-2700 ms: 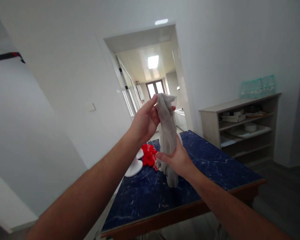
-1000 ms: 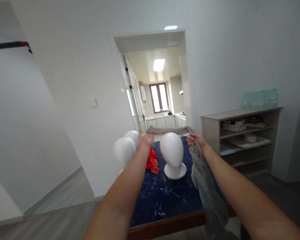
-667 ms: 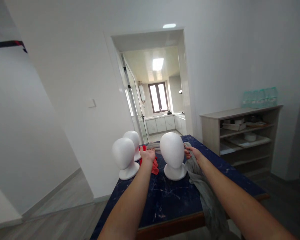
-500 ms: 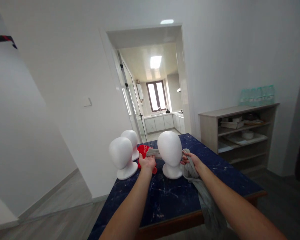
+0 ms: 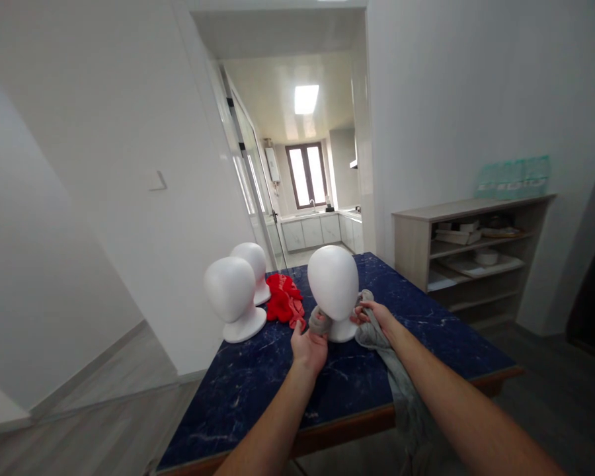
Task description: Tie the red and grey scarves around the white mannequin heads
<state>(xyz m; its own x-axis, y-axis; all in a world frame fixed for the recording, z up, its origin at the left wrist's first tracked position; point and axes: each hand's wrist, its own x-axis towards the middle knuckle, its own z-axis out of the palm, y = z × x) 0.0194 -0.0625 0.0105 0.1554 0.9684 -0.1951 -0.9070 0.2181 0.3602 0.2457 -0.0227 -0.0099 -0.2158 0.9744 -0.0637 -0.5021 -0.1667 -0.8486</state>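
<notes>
A white foam mannequin head point(image 5: 332, 281) stands upright on the table in front of me. A long grey scarf point(image 5: 399, 387) passes behind its neck and shows on both sides. On the left of the neck, my left hand point(image 5: 309, 349) has its fingers closed on the scarf's bunched end, thumb sticking up. My right hand point(image 5: 377, 318) grips the scarf on the right side of the neck. From there the scarf's longer part hangs over the table's front edge. Part of the scarf is hidden behind the head.
Two more white foam heads, a nearer one point(image 5: 231, 291) and a farther one point(image 5: 252, 261), stand at the left. Red fabric point(image 5: 283, 301) lies between them and the middle head on the dark blue table point(image 5: 258, 396). A shelf point(image 5: 411, 248) with bottles point(image 5: 513, 178) stands at right.
My left hand has come toward me and to the right, bringing the scarf's end round to the neck's left front. My right hand keeps its hold. The view has tilted down slightly.
</notes>
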